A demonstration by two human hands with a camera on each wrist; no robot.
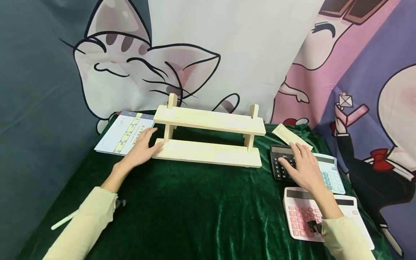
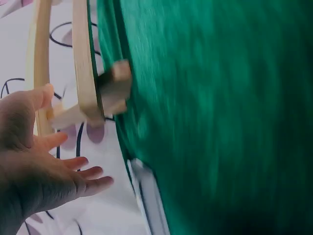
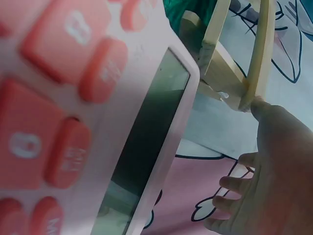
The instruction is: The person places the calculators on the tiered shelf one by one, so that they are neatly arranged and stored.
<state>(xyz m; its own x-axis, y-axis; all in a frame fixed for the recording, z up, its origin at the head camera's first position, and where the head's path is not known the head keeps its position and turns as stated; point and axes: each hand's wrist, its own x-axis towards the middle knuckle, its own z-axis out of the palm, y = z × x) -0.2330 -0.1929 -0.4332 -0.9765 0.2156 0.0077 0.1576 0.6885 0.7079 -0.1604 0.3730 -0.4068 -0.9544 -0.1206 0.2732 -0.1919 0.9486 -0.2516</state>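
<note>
A two-tier pale wooden rack (image 1: 208,153) stands at the back middle. At its left end is my left hand (image 1: 139,148), fingers spread and thumb close to the lower board; whether it touches the wood cannot be told. A book with a pale cover (image 1: 110,131) lies beside that hand. My right hand (image 1: 305,168) hovers with relaxed fingers over a black calculator (image 1: 277,164) and a light blue calculator (image 1: 331,173), partly hiding both. Under the right wrist lies a pink calculator (image 1: 302,220), which looms large in the right wrist view. Neither hand holds anything.
A white calculator (image 1: 354,216) lies right of the pink one. Behind the black calculator is a beige paper slip (image 1: 289,135). A white pen (image 1: 63,220) shows by the left sleeve. Green velvet cloth (image 1: 195,202) covers the table, and a printed cartoon curtain (image 1: 243,47) hangs behind.
</note>
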